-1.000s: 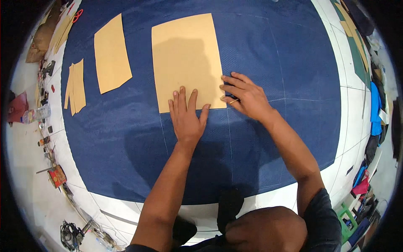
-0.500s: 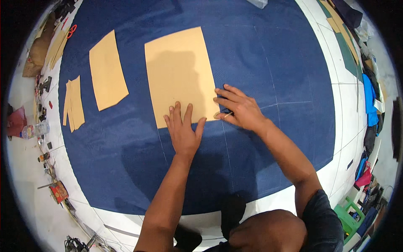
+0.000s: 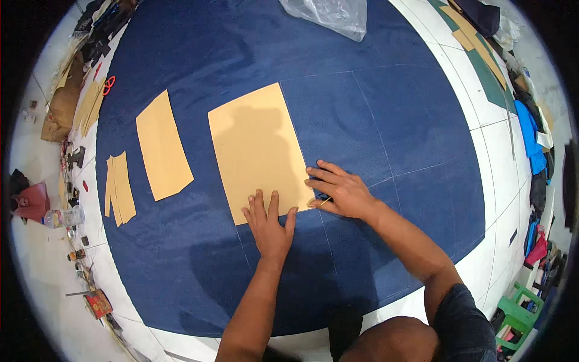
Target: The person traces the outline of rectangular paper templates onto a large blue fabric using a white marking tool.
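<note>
A large tan paper pattern piece (image 3: 253, 151) lies flat on a spread of dark blue cloth (image 3: 199, 66). My left hand (image 3: 269, 228) rests open on its near edge, fingers spread and the thumb by the near right part. At the near right corner, my right hand (image 3: 344, 192) has its fingers along the right edge and its thumb at the corner. A thin pale stick (image 3: 325, 201) shows between that thumb and the fingers; its exact kind is unclear. Thin white lines (image 3: 375, 123) are drawn on the cloth beside the pattern.
Another tan pattern piece (image 3: 163, 148) and narrow ones (image 3: 120, 190) lie to the left. Red-handled scissors (image 3: 108, 85) are at the cloth's far left edge. A clear plastic bag (image 3: 332, 15) lies at the far side. A green plastic stool (image 3: 520, 314) stands near right, on white tiles (image 3: 491, 175).
The view has shifted, so the cloth and patterns sit lower in the picture and more of the plastic bag shows. Both hands keep their places on the pattern.
</note>
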Demonstrator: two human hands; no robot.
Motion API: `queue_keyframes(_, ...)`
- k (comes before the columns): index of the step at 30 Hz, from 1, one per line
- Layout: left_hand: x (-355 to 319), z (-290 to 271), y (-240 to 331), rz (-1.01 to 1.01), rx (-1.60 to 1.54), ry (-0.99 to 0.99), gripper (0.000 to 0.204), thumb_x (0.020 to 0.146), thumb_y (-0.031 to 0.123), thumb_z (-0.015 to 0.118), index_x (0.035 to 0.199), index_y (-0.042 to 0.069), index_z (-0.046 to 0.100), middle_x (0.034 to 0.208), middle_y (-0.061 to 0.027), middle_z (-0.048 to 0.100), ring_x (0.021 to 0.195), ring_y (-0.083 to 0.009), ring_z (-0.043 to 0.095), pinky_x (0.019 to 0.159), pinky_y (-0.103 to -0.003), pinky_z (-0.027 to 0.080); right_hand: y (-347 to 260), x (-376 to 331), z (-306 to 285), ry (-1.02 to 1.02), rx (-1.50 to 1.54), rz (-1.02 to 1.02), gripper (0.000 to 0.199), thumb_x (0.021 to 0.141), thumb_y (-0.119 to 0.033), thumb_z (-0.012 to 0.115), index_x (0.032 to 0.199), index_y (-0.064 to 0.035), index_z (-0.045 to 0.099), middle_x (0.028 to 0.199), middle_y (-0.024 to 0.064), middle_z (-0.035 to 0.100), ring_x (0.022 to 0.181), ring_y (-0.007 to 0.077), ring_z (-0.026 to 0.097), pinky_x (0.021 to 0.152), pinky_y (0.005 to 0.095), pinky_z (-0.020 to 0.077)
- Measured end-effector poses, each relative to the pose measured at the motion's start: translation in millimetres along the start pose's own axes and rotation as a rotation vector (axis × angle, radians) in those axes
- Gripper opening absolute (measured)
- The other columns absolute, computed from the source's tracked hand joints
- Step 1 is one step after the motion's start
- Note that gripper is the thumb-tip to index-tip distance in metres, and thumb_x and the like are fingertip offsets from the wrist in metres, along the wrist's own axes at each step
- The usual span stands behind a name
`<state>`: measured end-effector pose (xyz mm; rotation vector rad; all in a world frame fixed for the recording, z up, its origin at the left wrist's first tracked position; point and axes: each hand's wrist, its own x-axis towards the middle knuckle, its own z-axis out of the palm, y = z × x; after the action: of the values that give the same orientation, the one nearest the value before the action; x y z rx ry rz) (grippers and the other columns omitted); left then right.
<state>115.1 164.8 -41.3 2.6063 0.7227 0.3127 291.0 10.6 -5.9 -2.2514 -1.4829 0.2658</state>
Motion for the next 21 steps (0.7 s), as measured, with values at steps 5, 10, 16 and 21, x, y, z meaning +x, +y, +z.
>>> queue_keyframes(5, 0.9, 0.6, 1.5, -0.002, -0.008, -0.005, 0.059, 0.091, 0.036, 0.073, 0.139, 0.006, 0.058, 0.154, -0.0260, 0.038, 0.146, -0.0462, 0.031, 0.121, -0.063, 0.018, 2.3, -3.6, 2.6, 0.028, -0.021, -0.011, 0.051, 0.087, -0.045, 0.073, 0.127, -0.0133, 0.067, 0.145, 0.0046, 0.056, 0.141, 0.0268, 0.046, 0.101, 0.0411, 0.0547)
queue_keyframes(10, 2.3, -1.6, -0.4, -0.003, -0.006, -0.020, 0.060, 0.090, 0.036, 0.074, 0.140, 0.006, 0.058, 0.154, -0.0253, 0.039, 0.146, -0.0464, 0.032, 0.121, -0.063, 0.018, 2.0, -1.8, 3.1, 0.038, -0.016, -0.025, 0.051, 0.087, -0.045, 0.073, 0.127, -0.0132, 0.067, 0.145, 0.0046, 0.057, 0.141, 0.0269, 0.046, 0.101, 0.0412, 0.0544)
queue_keyframes(16, 2.1, -1.2, -1.5, -0.010, -0.004, -0.026, 0.061, 0.090, 0.036, 0.075, 0.140, 0.006, 0.058, 0.154, -0.0250, 0.039, 0.147, -0.0461, 0.031, 0.121, -0.062, 0.018, 1.4, -1.5, 2.9, 0.010, 0.015, 0.001, 0.051, 0.087, -0.044, 0.073, 0.127, -0.0130, 0.067, 0.146, 0.0050, 0.056, 0.141, 0.0275, 0.046, 0.102, 0.0419, 0.0541)
queue_keyframes(21, 2.9, -3.0, 1.7, 0.001, -0.016, -0.014, 0.060, 0.090, 0.036, 0.074, 0.140, 0.006, 0.058, 0.154, -0.0259, 0.039, 0.147, -0.0465, 0.031, 0.120, -0.063, 0.018, 2.7, -3.2, 3.4, 0.029, -0.016, -0.012, 0.051, 0.087, -0.044, 0.073, 0.127, -0.0132, 0.066, 0.146, 0.0052, 0.056, 0.142, 0.0276, 0.045, 0.101, 0.0424, 0.0547)
